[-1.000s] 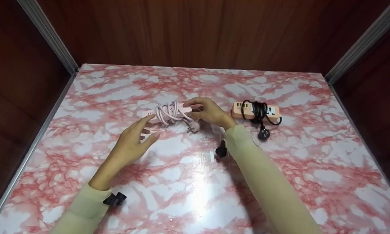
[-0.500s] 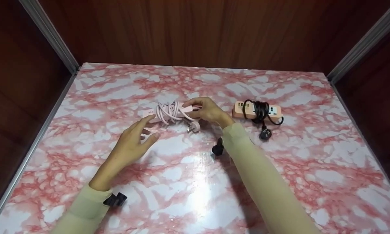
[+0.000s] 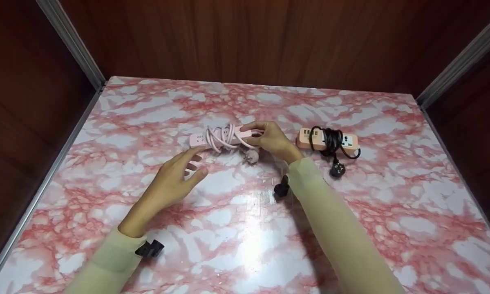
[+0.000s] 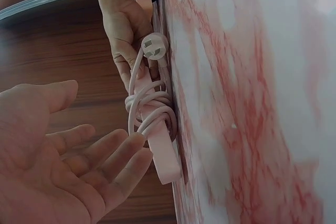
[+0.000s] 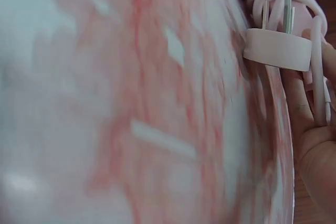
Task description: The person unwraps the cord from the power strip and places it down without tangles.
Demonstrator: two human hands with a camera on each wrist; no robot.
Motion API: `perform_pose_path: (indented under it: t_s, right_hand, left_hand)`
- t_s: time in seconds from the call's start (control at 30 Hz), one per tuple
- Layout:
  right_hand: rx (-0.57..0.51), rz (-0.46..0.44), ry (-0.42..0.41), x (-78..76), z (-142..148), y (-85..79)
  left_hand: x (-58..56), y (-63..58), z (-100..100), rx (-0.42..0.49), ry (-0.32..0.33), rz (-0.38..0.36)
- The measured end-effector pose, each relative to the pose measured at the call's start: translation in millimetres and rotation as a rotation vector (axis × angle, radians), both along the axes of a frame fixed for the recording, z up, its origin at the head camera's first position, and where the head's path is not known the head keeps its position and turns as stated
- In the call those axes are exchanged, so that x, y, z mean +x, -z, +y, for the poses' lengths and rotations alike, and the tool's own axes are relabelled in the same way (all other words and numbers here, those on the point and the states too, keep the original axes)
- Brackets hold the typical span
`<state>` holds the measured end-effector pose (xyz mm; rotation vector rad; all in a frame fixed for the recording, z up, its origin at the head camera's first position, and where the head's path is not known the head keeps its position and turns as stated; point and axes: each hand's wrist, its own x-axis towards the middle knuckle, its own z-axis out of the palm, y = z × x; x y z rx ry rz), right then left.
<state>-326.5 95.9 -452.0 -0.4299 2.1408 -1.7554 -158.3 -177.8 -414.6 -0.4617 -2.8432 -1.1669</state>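
Observation:
A pale pink power strip (image 3: 198, 140), its matching cord wound around the middle, lies toward the back of the table. My right hand (image 3: 272, 141) grips its right end, thumb on the near side and fingers on the far side. Below that end sits the strip's round plug (image 3: 251, 156), whose metal prongs show in the right wrist view (image 5: 277, 48). My left hand (image 3: 173, 179) is spread beside the left end, palm inward. One left fingertip (image 4: 137, 139) overlaps the cord coils in the left wrist view; whether it presses on them I cannot tell.
To the right lies an orange power strip (image 3: 304, 139) wrapped in black cord (image 3: 332, 141), with its black plug (image 3: 337, 168) in front. Dark wood panels (image 3: 245, 41) border the back and sides of the red-and-white marbled table (image 3: 212, 228). Black camera mounts sit at both wrists.
The view has shifted a little, carrying the whole scene rightward. The pink strip and both hands have moved slightly right with it, and the right hand keeps its hold.

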Motion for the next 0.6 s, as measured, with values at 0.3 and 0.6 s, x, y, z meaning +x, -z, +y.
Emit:
perform_pose_path:
  t_s: [0.3,0.6]
  right_hand:
    - [0.003,0.083,0.077,-3.6,16.1,2.8]
    - [-0.022,0.124,0.085,-6.4,16.4,5.3]
  left_hand:
    - [-7.4,-3.2,26.9,-0.021,0.064,-0.016]
    - [-17.7,0.5,53.3,-0.024,0.12,-0.031]
